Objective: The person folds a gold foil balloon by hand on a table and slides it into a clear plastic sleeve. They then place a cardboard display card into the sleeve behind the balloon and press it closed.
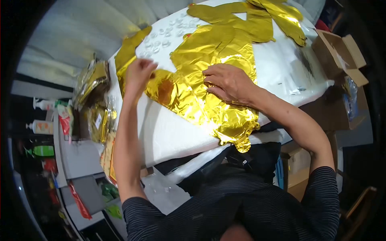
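Note:
A flat, uninflated gold foil balloon [193, 92] lies crinkled over the white-covered table [169, 136], its near end hanging past the front edge. My right hand [229, 82] rests on the foil, palm down, with fingers slightly bent and apart. My left hand [140, 76] is raised over the balloon's left end, fingers curled together; what they pinch, if anything, is too small to make out. Beside that hand lies another gold foil piece [130, 46]. Small clear round pieces [156, 43] are scattered behind it.
More flat gold foil balloons [277, 18] lie at the table's far right. Open cardboard boxes [337, 56] stand on the right. Packaged gold foil [92, 82] is at the left, near a shelf with pump bottles [42, 127]. A pale curtain [84, 32] hangs behind.

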Action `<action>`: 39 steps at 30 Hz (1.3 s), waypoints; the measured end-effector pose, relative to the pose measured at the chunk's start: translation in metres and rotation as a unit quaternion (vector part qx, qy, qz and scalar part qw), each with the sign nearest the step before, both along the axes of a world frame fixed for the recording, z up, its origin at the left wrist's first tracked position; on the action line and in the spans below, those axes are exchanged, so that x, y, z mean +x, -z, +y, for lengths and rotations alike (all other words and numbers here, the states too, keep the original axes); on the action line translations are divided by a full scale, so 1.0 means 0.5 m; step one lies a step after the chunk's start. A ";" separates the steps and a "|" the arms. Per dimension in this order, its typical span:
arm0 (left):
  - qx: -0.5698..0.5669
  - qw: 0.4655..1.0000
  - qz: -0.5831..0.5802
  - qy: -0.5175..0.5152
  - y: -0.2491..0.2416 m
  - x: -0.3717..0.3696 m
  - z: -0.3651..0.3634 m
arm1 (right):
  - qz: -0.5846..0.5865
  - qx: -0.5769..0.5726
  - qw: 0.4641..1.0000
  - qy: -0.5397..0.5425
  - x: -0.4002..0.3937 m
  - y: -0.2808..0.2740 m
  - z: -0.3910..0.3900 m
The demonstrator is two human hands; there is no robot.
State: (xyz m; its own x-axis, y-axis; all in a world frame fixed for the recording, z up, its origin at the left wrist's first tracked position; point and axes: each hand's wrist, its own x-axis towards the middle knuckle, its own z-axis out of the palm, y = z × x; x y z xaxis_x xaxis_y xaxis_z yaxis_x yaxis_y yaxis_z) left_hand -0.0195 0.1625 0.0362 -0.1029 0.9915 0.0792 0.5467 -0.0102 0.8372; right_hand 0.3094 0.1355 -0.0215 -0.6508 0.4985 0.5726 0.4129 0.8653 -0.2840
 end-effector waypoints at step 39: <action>0.017 0.980 -0.185 0.065 0.018 0.143 -0.143 | 0.019 -0.024 0.999 -0.007 -0.002 0.008 0.002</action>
